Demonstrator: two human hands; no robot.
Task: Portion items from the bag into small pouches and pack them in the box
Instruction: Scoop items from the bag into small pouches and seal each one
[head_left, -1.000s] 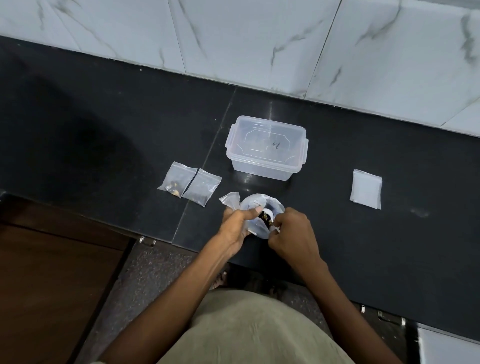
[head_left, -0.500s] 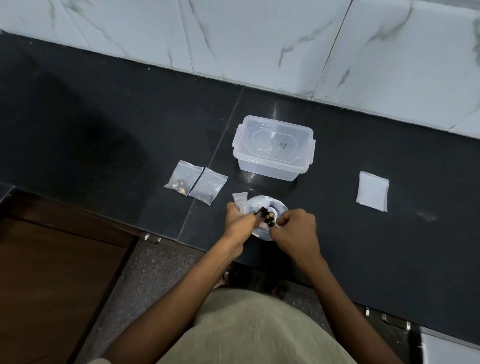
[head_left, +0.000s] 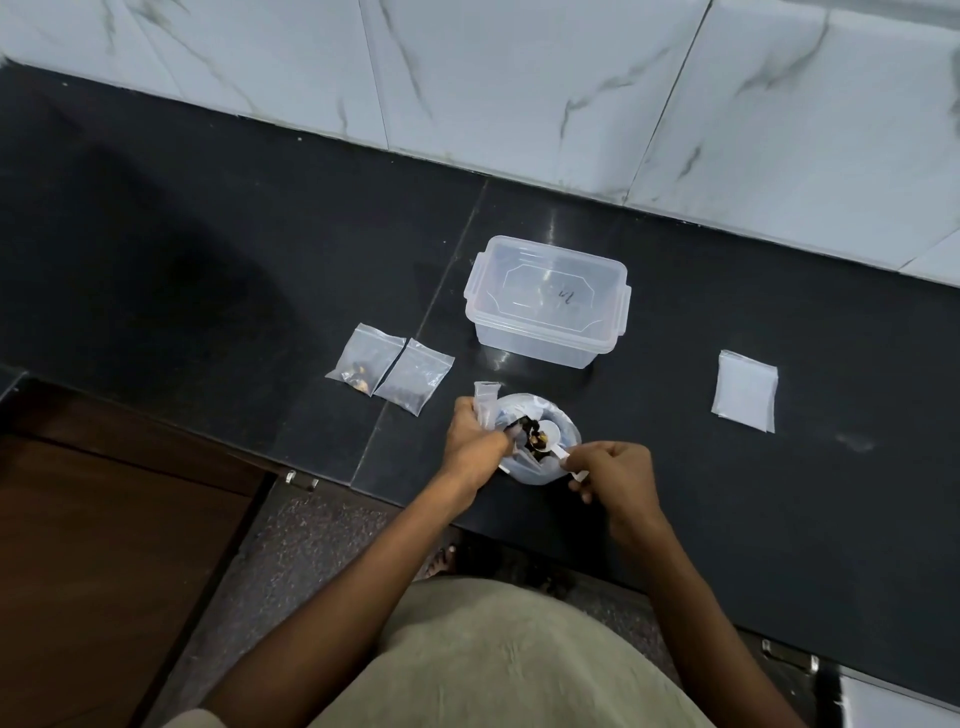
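Head view: I'd keep my left hand (head_left: 475, 436) pinching the clear plastic bag (head_left: 540, 449) at six o'clock of the lidded box (head_left: 545, 301), while my curled right hand (head_left: 613, 473) levels the white spoon (head_left: 553, 436).

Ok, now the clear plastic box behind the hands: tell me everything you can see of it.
The clear plastic box is rectangular with rounded corners, translucent, and its lid is on, with latch flaps along the sides. The lid has a raised octagonal panel and a small dark handwritten mark. It sits upright on the black counter, near the marble wall tiles. Nothing touches it; both hands work in front of it. No pouches are visible inside.
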